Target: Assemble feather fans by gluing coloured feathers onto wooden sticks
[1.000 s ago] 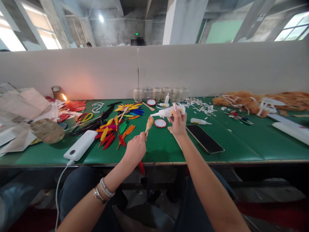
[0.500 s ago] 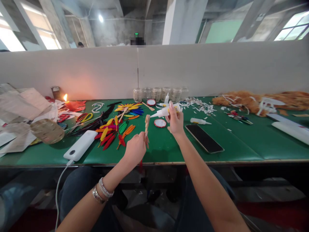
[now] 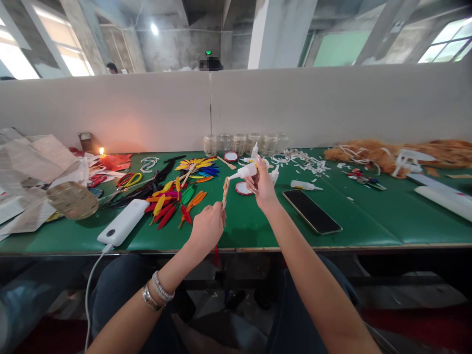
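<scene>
Upright in my left hand (image 3: 207, 227) is a small wooden stick (image 3: 225, 189) with a broader top end; the fingers are closed round its lower part. Something red shows below that hand, partly hidden. My right hand (image 3: 263, 184) grips a white glue bottle (image 3: 246, 171), tilted so its nozzle points left. The nozzle tip is at the top of the stick; whether they touch I cannot tell. Behind the right hand lies a red-rimmed white lid (image 3: 243, 189), partly covered. Coloured feathers (image 3: 165, 206) lie left of my left hand.
On the green table (image 3: 368, 216) are a phone (image 3: 312, 211), another glue bottle (image 3: 305, 185), a white power bank (image 3: 123, 222) with cable, scissors (image 3: 130, 180) and brown fur (image 3: 372, 152). A lit candle (image 3: 102, 152) burns near papers at left. Glass jars (image 3: 239, 144) line the partition.
My right hand has shifted slightly left and down and turned the glue bottle, bringing its nozzle onto or close to the stick's top. The left hand has barely moved.
</scene>
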`<state>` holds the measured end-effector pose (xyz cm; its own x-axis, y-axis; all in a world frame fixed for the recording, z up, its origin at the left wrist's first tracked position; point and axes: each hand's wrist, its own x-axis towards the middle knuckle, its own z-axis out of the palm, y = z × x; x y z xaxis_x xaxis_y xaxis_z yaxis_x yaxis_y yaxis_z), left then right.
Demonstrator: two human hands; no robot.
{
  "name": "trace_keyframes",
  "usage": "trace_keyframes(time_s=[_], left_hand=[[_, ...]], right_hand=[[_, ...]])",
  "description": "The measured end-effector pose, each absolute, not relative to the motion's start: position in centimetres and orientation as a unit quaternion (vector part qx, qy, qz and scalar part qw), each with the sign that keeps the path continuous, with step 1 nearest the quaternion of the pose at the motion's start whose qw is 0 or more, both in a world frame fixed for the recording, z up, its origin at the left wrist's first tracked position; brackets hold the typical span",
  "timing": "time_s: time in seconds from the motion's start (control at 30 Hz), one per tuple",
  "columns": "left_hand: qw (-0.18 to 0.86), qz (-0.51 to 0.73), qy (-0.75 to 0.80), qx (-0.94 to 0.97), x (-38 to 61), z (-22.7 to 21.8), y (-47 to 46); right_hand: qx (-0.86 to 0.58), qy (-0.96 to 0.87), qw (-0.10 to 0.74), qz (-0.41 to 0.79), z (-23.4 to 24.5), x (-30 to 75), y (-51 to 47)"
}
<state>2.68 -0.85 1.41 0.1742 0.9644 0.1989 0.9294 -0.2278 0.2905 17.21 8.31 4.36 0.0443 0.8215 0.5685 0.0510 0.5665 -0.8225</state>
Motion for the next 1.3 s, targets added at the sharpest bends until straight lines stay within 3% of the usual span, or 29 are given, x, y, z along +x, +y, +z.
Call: trace_keyframes(time_s=[0.1,0.2,0.53,1.1,1.3], left_hand=[[0.056,0.154,0.625,0.763,2.9,1.5,-1.0],[0.052,0.151,0.626,0.763,2.9,1.6,-1.0],[0.032,0.161,0.627,0.761,2.9,1.4,-0.9],[-0.017,0.145,0.643,0.752,2.6,0.9,-0.5],[-0.013,0.147,0.654,0.742,2.6,1.1,-0.5]], right_hand=[[-0.342,-0.590,0.611,0.402,4.5,17.2,8.3],[-0.346,-0.548,0.635,0.419,4.7,17.5,8.4],[-0.364,-0.546,0.681,0.324,4.6,17.6,8.2],[-0.360,-0.526,0.664,0.390,4.7,17.7,8.2],[-0.353,-0.515,0.708,0.329,4.9,18.2,8.2]])
